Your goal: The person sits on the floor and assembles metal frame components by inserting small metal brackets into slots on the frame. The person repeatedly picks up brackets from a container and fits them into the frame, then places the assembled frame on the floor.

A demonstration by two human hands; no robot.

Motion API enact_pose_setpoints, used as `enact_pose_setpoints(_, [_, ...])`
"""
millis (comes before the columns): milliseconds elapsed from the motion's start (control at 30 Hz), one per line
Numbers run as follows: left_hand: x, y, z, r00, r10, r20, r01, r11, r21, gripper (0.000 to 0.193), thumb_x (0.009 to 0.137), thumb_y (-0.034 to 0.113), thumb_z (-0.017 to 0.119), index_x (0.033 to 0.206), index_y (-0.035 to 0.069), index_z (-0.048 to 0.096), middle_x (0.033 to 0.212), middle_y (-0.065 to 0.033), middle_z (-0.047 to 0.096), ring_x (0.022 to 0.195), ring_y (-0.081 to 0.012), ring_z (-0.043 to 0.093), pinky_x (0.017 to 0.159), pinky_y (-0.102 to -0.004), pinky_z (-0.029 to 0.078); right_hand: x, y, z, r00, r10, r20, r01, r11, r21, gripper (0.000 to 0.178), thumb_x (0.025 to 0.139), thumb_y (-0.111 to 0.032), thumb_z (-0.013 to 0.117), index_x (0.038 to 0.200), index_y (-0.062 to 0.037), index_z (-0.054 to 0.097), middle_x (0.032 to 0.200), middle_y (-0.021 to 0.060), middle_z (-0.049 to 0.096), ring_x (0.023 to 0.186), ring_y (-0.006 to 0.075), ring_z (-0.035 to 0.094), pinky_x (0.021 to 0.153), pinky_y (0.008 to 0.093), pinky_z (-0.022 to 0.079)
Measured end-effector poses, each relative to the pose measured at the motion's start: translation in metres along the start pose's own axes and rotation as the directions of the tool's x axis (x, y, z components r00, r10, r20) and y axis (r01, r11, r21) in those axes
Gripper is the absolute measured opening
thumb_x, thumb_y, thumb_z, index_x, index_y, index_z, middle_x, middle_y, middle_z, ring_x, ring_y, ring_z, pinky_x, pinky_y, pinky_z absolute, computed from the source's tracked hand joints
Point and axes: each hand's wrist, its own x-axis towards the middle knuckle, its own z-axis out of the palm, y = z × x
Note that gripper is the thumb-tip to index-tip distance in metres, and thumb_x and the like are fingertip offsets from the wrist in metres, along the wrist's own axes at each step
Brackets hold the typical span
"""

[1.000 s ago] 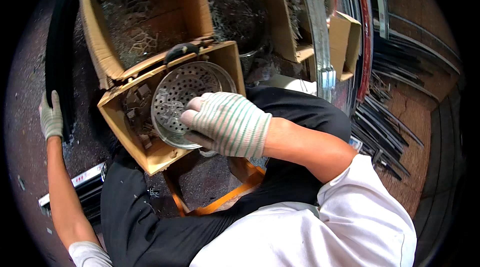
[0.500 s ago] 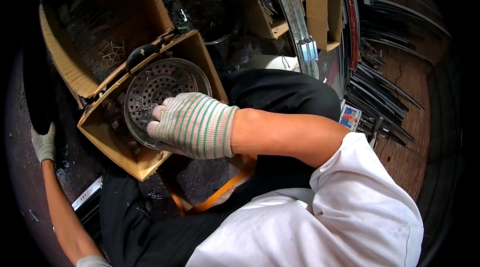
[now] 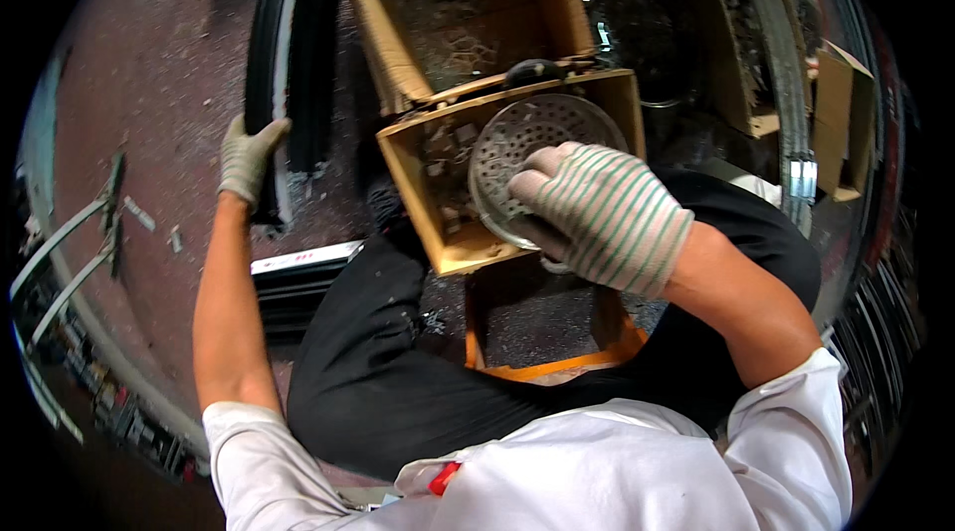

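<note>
My left hand (image 3: 251,161), in a pale knitted glove, is closed around the near part of a long black strip (image 3: 269,44) with a silvery edge, its thumb lying across the strip. My right hand (image 3: 609,213), in a green-striped glove, reaches over a round metal strainer (image 3: 517,133) full of holes. Its fingers are bent together at the strainer's bottom; whatever they pinch is hidden. The strainer rests tilted in a wooden box (image 3: 413,201), where small loose pieces lie beside it.
A larger cardboard box (image 3: 383,19) with small scraps stands beyond. To its right are a dark round basin (image 3: 647,34) and an open carton (image 3: 844,123). An orange frame (image 3: 557,366) lies between my legs. More long strips (image 3: 880,342) are at far right.
The view has swung left, bringing the long strip under my left hand into sight. My right hand stays over the strainer, its wrist now more bent.
</note>
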Motion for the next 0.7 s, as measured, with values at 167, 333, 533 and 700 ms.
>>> enact_pose_setpoints(167, [-0.036,0.068,-0.015,0.970,-0.164,0.181,0.231,0.853,-0.469,0.040,0.081,0.040,0.078,0.098,0.006,0.065,0.084,-0.0034,0.066,0.068,-0.0135,0.065,0.062,-0.0272,0.055,-0.002,-0.009,-0.006,0.977,-0.094,-0.191,0.117,0.987,0.114,0.021,0.089,-0.021,0.070,0.099,-0.0034,0.064,0.091,0.0132,0.064,0.087,0.0323,0.065,0.077,0.0410,0.054])
enact_pose_setpoints(333, [-0.077,0.137,0.006,0.978,-0.151,0.145,0.207,0.801,-0.562,0.060,0.078,0.048,0.079,0.106,0.000,0.055,0.081,-0.0123,0.061,0.064,-0.0191,0.066,0.059,-0.0300,0.061,0.003,-0.022,-0.006,0.969,0.096,-0.227,0.022,0.883,0.469,0.041,0.094,-0.035,0.065,0.111,0.0026,0.065,0.096,0.0198,0.069,0.091,0.0353,0.069,0.081,0.0396,0.056])
enact_pose_setpoints(533, [-0.147,0.206,0.060,0.972,-0.189,0.141,0.234,0.698,-0.677,0.051,0.079,0.045,0.076,0.100,0.003,0.057,0.072,-0.0086,0.061,0.056,-0.0191,0.064,0.054,-0.0315,0.060,0.008,-0.050,-0.018,0.986,0.142,-0.092,-0.016,0.616,0.788,0.076,0.086,-0.047,0.070,0.127,0.0142,0.051,0.106,0.0293,0.068,0.102,0.0340,0.069,0.091,0.0379,0.054])
enact_pose_setpoints(700, [-0.174,0.216,0.093,0.939,-0.173,0.296,0.341,0.565,-0.752,0.046,0.083,0.039,0.075,0.109,0.004,0.063,0.088,-0.0077,0.066,0.070,-0.0205,0.066,0.066,-0.0339,0.059,0.000,-0.054,-0.005,0.989,0.121,-0.088,0.002,0.578,0.816,0.088,0.079,-0.042,0.077,0.141,0.0070,0.037,0.103,0.0214,0.067,0.091,0.0248,0.069,0.082,0.0340,0.057])
